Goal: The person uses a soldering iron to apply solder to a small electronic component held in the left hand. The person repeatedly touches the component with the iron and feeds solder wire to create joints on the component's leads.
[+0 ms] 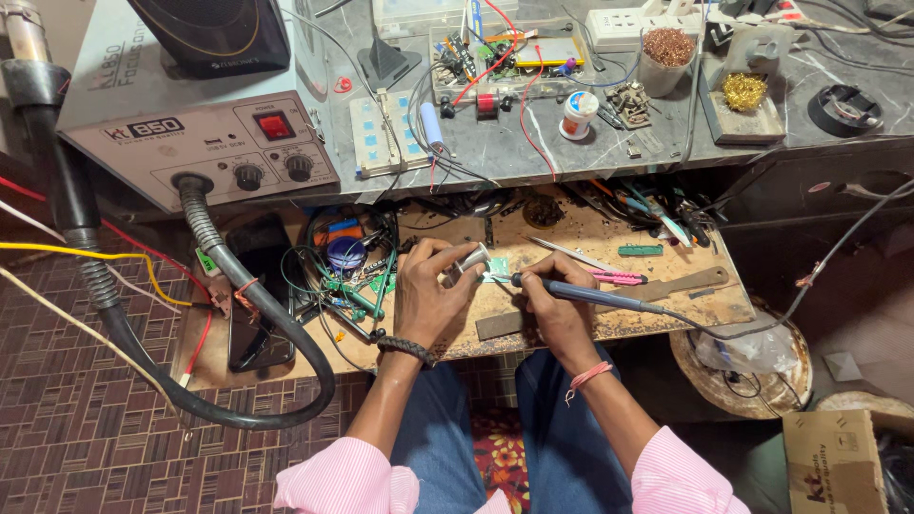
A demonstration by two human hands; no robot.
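Setting: cluttered repair bench of grey stone above, with a scorched wooden board below it and patterned floor tiles at 8 o'clock.
Left hand: the left hand is closed around a small silvery spool, held by fingers and thumb at the board's middle; a dark beaded band sits on the wrist.
Right hand: the right hand is clamped pen-style on a blue-handled soldering iron, its tip pointing toward 9 o'clock, just beside the spool; a pink thread band circles the wrist.
Work piece: a small green circuit board lies on the wooden board between the two hands, under the iron's tip; whether the tip touches it cannot be told.
Near right: tweezers and a pink-handled tool at 2 o'clock of the right hand.
Near left: a tangle of green wires and a phone at 9 o'clock.
Farther out: a grey hot-air station with a ribbed hose at 10 o'clock; a cup of copper wool at 1 o'clock.
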